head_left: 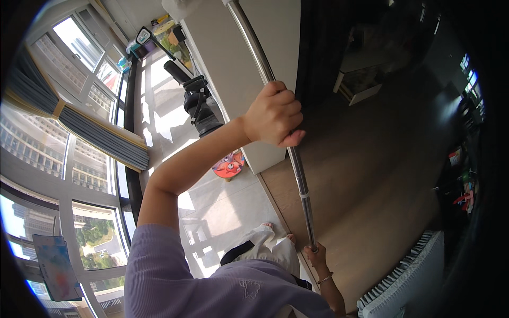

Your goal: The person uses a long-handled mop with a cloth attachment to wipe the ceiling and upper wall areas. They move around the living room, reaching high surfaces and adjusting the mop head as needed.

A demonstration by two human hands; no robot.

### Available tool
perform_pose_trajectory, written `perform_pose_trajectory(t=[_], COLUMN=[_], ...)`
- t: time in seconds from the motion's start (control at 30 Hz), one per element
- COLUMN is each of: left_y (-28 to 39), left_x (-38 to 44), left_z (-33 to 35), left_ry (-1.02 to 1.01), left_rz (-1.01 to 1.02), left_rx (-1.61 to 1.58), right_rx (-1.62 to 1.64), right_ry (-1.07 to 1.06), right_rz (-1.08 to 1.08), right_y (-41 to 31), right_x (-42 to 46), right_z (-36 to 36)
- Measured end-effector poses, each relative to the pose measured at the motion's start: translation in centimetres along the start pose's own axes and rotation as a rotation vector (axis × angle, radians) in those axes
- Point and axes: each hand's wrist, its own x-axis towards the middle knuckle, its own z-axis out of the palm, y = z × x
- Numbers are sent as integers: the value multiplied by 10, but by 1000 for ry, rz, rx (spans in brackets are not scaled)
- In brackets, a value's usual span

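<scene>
A shiny metal telescopic pole [254, 47] slants down across the view, with a white collar at a joint low on it. My left hand [274, 115] is wrapped around its upper part, the arm raised and bent. Down near my hip, my right hand [317, 256] holds the lower end, a bangle on its wrist. The pole's far end runs out of view at the top, past a white fitting. Beside it at the top edge is a whitish, blurred thing [181, 8] that I cannot identify.
A pale wall end [254, 91] stands just behind the pole. Left of it are a cartoon-print stool [228, 167], a black handled device [201, 107] and tall windows with a tied curtain [99, 135]. On the right are an open drawer [364, 93] and a ruffled seat or cushion [409, 278].
</scene>
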Motion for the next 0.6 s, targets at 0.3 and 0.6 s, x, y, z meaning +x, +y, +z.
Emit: perform_pose_trajectory(t=[0.3,0.6], left_y=[170,234], left_x=[-167,-250], left_z=[109,174], left_ry=[-385,-974], left_rz=[-305,-464], left_rx=[-498,-330], right_rx=[-712,-785], right_ry=[86,-2], right_rz=[444,651], right_y=[139,102], right_x=[-176,-197], right_z=[-17,-2])
